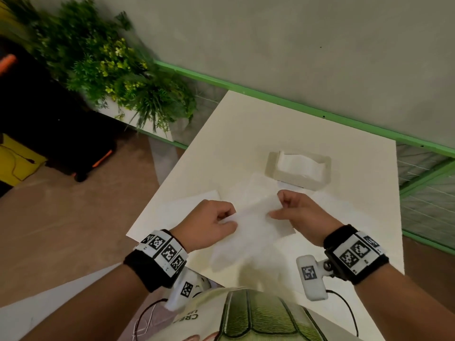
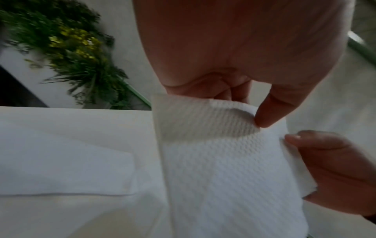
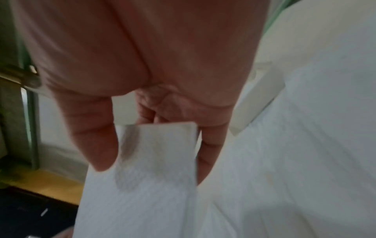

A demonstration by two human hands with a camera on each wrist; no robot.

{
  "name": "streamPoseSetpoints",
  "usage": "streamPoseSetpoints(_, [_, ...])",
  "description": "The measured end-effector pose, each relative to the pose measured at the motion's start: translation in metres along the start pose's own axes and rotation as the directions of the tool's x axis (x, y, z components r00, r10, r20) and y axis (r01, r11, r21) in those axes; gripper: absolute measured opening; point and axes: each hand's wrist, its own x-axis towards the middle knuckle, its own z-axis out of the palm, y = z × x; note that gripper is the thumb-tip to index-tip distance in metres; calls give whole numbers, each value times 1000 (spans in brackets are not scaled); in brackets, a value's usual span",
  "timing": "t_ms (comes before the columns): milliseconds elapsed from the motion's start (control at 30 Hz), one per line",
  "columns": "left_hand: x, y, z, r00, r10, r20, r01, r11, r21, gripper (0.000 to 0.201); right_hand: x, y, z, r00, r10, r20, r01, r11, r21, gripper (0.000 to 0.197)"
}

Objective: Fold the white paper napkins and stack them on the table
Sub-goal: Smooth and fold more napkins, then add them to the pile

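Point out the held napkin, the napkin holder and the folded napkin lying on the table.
held napkin (image 1: 256, 215): head view, its middle between the hands.
napkin holder (image 1: 271, 163): head view, its left wall.
folded napkin (image 1: 197, 200): head view, its flat top.

White embossed paper napkin (image 1: 256, 217) held up off the table (image 1: 246, 134), pinched at its left end by left hand (image 1: 209, 223) and at its right end by right hand (image 1: 299, 212); spans between them, lower part hanging toward the near edge, blurred. Dotted weave clear in left wrist view. Folded napkin (image 1: 194, 203) flat on table, just left of left hand. More white napkins (image 1: 299, 166) in holder (image 1: 272, 163) behind right hand, apart from held one.
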Motion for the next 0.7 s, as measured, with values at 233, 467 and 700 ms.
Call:
streamPoseSetpoints(233, [-9, -68, -42, 963, -268, 16, 267, 950, -163, 21, 57, 28, 56, 983, 182, 13, -178, 971, -158, 20])
streamPoseSetpoints(467, [-19, -145, -81, 865, -497, -66, 453, 831, -322, 8, 119, 60, 85, 936, 301, -181, -336, 918, -210, 12])
streamPoseSetpoints(700, [-4, -182, -104, 835, -522, -172, 479, 845, -237, 5, 173, 67, 114, 881, 390, -268, -451, 863, -227, 13])
